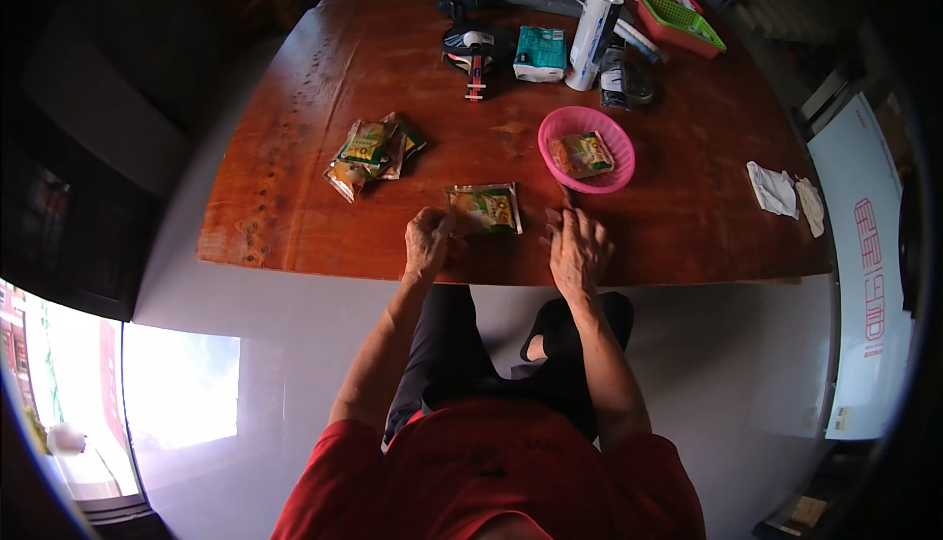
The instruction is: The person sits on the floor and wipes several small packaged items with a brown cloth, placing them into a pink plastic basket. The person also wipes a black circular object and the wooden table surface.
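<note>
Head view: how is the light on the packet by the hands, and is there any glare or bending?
Head view: the packet between the left hand and right hand is dimly but readably lit; glare blows out the window patch at lower left; the table edges bow from fisheye; the corners go black.

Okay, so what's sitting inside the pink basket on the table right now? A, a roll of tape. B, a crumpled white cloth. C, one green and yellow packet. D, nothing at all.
C: one green and yellow packet lies inside the pink basket, while the crumpled white cloth lies apart on the wooden table to its right.
</note>
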{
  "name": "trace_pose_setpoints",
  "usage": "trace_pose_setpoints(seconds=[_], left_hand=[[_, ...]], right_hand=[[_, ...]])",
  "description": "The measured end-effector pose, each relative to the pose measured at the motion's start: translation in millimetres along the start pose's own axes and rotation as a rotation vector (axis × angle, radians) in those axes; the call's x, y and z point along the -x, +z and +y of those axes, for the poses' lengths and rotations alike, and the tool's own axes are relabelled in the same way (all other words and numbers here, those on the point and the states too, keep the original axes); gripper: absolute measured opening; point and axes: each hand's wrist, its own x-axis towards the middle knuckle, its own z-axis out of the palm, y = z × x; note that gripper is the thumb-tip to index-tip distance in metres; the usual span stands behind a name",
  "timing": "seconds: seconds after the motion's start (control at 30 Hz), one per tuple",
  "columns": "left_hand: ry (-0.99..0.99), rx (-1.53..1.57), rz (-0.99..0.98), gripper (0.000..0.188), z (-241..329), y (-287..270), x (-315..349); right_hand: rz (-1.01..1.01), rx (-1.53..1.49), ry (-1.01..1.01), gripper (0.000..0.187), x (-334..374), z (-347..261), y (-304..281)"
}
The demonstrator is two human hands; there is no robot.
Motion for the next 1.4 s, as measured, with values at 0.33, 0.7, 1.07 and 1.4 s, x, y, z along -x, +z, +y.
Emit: trace_pose_setpoints(seconds=[0.33, 0.7, 1.07, 1.4], left_hand=[[0.068, 0.542, -0.095, 0.007, 9.8, -43.2, 7.6], [0.058, 0.612, -0.143, 0.007, 56.6, -33.4, 2.4], [0.057, 0.366, -0.347, 0.013, 81.5, 118.6, -55.8], [0.293, -0.292, -0.174, 0.033, 62.8, 186.6, -86.5]], right_hand=[[0.067, -0.138, -0.144, 0.046, -17.1, -22.5, 17.9], [-0.271, -0.805, -0.833, 0.035, 12.6, -106.7, 0.2], [0.024, -0.355, -0.166, 0.042, 0.6, 33.8, -28.5], [-0.037, -0.318, -0.147, 0.041, 0.8, 30.9, -25.9]])
